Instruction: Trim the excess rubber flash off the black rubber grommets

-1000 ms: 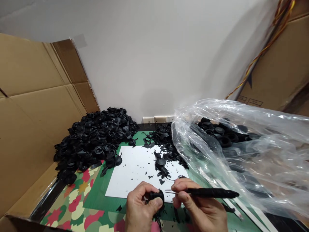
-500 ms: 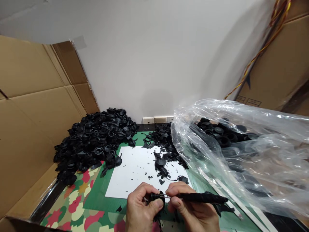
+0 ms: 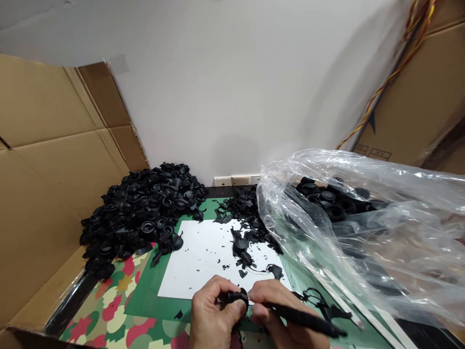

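Left hand closed, pinching 1 small round black rubber part at the near edge of the camouflage-print surface. Right hand grips a slim black pen-shaped tool, tip touching the part. Just beyond: white paper sheet on a green cutting mat, strewn with black rubber scraps. Large pile of black rubber parts at the far left corner. Clear plastic bag holding more parts along the right edge.
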`<state>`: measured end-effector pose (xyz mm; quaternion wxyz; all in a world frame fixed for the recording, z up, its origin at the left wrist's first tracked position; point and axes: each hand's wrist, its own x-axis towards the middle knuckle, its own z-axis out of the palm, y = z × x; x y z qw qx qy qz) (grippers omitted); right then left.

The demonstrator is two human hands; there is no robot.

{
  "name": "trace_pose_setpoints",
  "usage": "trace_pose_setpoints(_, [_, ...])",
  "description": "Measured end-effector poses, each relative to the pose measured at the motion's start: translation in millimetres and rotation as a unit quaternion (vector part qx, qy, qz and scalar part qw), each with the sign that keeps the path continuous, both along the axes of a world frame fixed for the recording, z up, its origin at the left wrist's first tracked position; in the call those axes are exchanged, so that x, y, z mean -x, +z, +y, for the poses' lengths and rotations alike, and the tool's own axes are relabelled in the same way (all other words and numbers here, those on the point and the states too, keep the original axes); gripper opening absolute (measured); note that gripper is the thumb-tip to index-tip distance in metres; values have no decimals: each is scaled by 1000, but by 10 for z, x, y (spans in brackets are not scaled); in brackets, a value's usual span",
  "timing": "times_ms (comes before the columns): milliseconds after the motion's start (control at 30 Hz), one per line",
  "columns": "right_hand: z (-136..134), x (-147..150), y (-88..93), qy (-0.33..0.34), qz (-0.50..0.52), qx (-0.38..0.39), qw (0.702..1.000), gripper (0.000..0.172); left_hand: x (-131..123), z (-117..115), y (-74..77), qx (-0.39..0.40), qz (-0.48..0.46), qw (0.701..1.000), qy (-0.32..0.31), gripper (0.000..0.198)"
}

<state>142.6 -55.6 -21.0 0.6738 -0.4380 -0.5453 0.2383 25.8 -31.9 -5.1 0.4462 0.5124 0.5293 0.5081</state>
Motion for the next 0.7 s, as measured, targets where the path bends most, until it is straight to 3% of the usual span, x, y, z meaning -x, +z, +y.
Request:
trace_pose_setpoints(133, [12,-87,-95,-68,-85,-42,993,16,2,-30,-14,5,-31,999,-36,5])
trace_pose_setpoints(200, [60,-222,-108,-117,-84,-60,988,9,13,-43,-9,3,-46,998,-34,8])
trace_pose_setpoints(267, [115,-356,-78,-136,-55,-25,989,6,27,-36,-8,22,-73,997,-10,12])
trace_pose_setpoints(433, [149,-373,61,-9,84,189,978,29,50,43,-39,48,-136,989,37,26])
trace_pose_setpoints(533, [111,-216,122,71,140,227,961,34,40,67,-46,39,-134,989,48,25])
trace_pose_setpoints(700, [116,-46,215,138,132,246,950,33,-1,54,-9,32,-130,990,51,25])
